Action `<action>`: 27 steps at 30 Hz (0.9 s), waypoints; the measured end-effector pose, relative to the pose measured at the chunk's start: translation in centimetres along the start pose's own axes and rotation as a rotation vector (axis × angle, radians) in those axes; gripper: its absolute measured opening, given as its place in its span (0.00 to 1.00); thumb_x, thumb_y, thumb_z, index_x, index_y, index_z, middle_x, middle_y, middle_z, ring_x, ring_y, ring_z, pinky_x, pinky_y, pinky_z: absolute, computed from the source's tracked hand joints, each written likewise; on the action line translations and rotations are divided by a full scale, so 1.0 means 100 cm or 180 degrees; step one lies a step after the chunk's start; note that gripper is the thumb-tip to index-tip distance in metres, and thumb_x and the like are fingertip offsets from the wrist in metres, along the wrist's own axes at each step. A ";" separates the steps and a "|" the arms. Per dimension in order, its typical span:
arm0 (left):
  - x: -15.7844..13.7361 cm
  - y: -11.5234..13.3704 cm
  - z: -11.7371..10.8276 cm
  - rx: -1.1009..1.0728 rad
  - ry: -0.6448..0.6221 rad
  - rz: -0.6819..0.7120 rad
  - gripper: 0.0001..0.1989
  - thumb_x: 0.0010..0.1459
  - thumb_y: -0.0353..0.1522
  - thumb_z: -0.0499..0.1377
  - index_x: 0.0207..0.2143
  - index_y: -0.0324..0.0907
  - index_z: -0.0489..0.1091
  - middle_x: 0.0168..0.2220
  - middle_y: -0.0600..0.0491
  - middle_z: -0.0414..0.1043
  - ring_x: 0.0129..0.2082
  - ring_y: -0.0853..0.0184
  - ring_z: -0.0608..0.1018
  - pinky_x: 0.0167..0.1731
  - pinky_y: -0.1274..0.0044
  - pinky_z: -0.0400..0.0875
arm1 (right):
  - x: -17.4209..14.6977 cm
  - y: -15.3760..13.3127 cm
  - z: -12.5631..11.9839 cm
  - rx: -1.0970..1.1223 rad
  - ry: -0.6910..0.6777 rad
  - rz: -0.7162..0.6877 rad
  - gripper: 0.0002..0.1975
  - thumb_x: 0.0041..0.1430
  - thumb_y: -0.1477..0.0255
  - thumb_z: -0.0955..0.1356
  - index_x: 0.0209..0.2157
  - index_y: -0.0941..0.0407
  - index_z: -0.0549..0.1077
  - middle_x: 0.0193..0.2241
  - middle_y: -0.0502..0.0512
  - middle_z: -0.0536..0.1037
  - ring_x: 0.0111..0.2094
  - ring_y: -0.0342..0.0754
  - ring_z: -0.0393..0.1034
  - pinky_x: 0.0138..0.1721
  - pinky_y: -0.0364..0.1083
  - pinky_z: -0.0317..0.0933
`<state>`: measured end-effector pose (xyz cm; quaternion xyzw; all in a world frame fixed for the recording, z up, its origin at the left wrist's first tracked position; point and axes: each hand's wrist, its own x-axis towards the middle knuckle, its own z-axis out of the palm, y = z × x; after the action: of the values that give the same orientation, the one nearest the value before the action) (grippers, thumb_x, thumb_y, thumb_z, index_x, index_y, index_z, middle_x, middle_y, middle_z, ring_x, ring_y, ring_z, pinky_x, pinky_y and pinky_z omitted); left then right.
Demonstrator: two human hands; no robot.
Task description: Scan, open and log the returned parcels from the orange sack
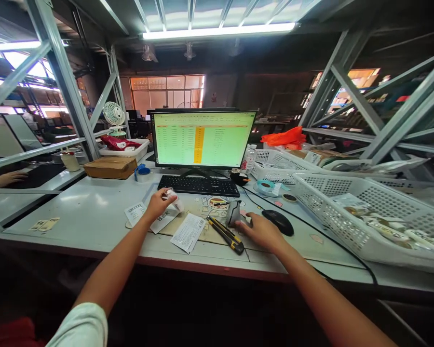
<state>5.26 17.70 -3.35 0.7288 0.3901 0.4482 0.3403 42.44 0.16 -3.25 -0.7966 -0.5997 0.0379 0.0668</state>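
Observation:
My left hand pinches a small whitish packet, partly see-through, above the desk in front of the keyboard. Below it lie printed white paper slips, among them a white label card. My right hand rests low over the desk with thumb and fingers apart. Its thumb tip is at the foot of a small grey pouch-like object with a dark edge; whether they touch I cannot tell. A yellow and black utility knife lies left of this hand, and a black mouse sits just beyond it.
A monitor and black keyboard stand ahead. White perforated baskets fill the right side, one with packaged items. At left are a cardboard box and blue tape. A cable runs along the right; another person's hand shows far left.

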 end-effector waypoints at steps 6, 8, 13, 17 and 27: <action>0.044 0.004 0.051 -0.0380 -0.0239 0.0050 0.19 0.59 0.47 0.64 0.42 0.41 0.73 0.40 0.49 0.80 0.42 0.59 0.81 0.46 0.72 0.76 | 0.023 0.089 0.001 -0.0003 0.0949 0.0110 0.33 0.68 0.54 0.62 0.63 0.64 0.71 0.62 0.71 0.73 0.63 0.67 0.67 0.64 0.63 0.61; 0.050 -0.001 0.061 -0.0379 -0.0297 0.0061 0.18 0.61 0.45 0.64 0.44 0.41 0.73 0.42 0.49 0.80 0.43 0.60 0.81 0.47 0.71 0.76 | 0.030 0.110 0.012 0.0083 0.1044 0.0119 0.34 0.66 0.54 0.63 0.64 0.62 0.70 0.64 0.71 0.71 0.63 0.67 0.67 0.64 0.63 0.61; 0.035 -0.023 0.086 -0.0037 -0.0521 0.0010 0.18 0.62 0.42 0.64 0.49 0.42 0.73 0.45 0.49 0.80 0.44 0.61 0.81 0.43 0.73 0.76 | 0.035 0.129 0.044 0.0477 0.1260 -0.0123 0.35 0.65 0.53 0.60 0.64 0.60 0.70 0.61 0.68 0.72 0.61 0.64 0.69 0.65 0.61 0.63; 0.023 -0.029 0.091 0.0328 -0.1006 0.0198 0.18 0.60 0.42 0.67 0.48 0.42 0.74 0.43 0.50 0.81 0.39 0.60 0.80 0.42 0.71 0.75 | 0.032 0.127 0.051 0.0395 0.1255 0.0022 0.32 0.65 0.55 0.59 0.64 0.58 0.71 0.61 0.68 0.71 0.61 0.66 0.69 0.61 0.62 0.66; 0.042 -0.006 0.061 0.0038 0.0195 -0.0130 0.13 0.71 0.38 0.57 0.48 0.41 0.76 0.47 0.47 0.81 0.47 0.60 0.81 0.47 0.72 0.76 | 0.022 0.112 0.036 0.0324 0.1013 0.0289 0.30 0.62 0.51 0.57 0.57 0.50 0.74 0.61 0.67 0.71 0.58 0.71 0.70 0.52 0.66 0.70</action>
<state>11.92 20.77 -4.45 0.7086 0.4178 0.4610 0.3329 53.19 -0.54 -8.47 -0.8143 -0.5422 -0.0555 0.1994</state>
